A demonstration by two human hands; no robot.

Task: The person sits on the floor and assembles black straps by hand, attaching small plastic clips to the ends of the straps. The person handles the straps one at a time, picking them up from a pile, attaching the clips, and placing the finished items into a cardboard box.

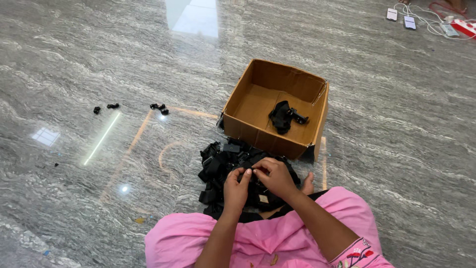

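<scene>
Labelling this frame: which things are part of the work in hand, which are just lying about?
In use:
left hand
right hand
pile of black straps
cardboard box
black strap piece in box

Lying about:
small black bits on floor
chargers and cables

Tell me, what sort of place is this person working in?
Probably a room in a home or small workshop, with work done sitting on the floor: a polished grey stone floor, an open cardboard box, and chargers plugged into a power strip lying on the floor.

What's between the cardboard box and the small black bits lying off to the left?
Only bare grey floor between the cardboard box and the black bits, in the head view.
</scene>
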